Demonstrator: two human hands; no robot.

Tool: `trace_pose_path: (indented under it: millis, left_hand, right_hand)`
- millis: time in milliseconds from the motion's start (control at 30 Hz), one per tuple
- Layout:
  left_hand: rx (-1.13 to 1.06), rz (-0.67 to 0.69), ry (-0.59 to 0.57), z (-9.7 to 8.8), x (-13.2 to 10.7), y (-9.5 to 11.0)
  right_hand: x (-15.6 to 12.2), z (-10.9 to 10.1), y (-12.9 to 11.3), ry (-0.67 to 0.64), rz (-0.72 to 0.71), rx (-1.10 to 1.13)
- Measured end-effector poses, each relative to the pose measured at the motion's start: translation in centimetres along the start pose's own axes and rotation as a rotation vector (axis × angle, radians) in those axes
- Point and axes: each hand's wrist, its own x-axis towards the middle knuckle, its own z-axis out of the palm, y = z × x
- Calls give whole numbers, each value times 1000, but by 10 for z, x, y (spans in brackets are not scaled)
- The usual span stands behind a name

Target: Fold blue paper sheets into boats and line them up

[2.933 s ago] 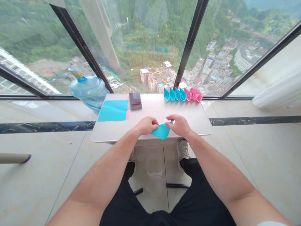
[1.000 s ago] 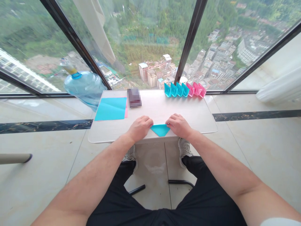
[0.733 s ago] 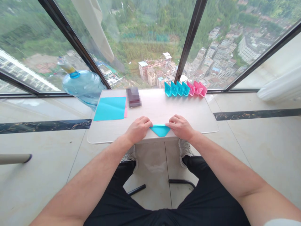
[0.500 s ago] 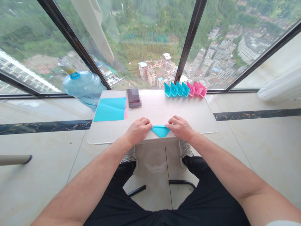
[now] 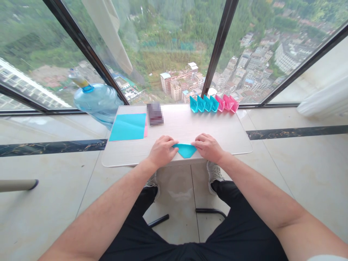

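A small folded piece of blue paper (image 5: 186, 150) is held at the near edge of the white table, its long side away from me and its blunt point towards me. My left hand (image 5: 164, 149) pinches its left corner between thumb and fingers. At the opposite corner my right hand (image 5: 207, 145) has its fingers closed on the paper. Both corners are partly covered by my fingertips. Flat blue sheets (image 5: 128, 126) lie on the table's left side, with a pink edge (image 5: 146, 131) showing beneath.
Along the back right of the table (image 5: 176, 125) stand several folded blue paper shapes (image 5: 203, 104) beside pink ones (image 5: 227, 104). A blurred dark object (image 5: 155, 114) sits at the back. A large clear water bottle (image 5: 96, 99) stands by the window, left of the table.
My left hand has shifted slightly right, its thumb now over the paper's left part. The flat band along the paper's far side now looks raised or opened. My right hand has barely moved.
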Motion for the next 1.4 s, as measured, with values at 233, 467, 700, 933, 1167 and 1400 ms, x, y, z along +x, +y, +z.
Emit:
trace_pose_path:
  millis: [233, 467, 700, 933, 1167, 1400]
  left_hand:
    - [-90, -230, 51, 8, 9, 10]
    - [-2, -112, 68, 7, 9, 6]
    - [152, 188, -20, 1, 7, -2]
    - [187, 215, -17, 1, 5, -3]
    - [245, 254, -27, -2, 3, 1]
    - [295, 277, -20, 2, 5, -1]
  right_hand:
    - [12, 1, -2, -2, 197, 116]
    - [16, 9, -5, -12, 177, 91]
    - [10, 7, -4, -8, 46, -34]
    - [7, 7, -4, -22, -8, -89]
    - [7, 8, -4, 13, -32, -103]
    - [7, 11, -2, 82, -88, -125]
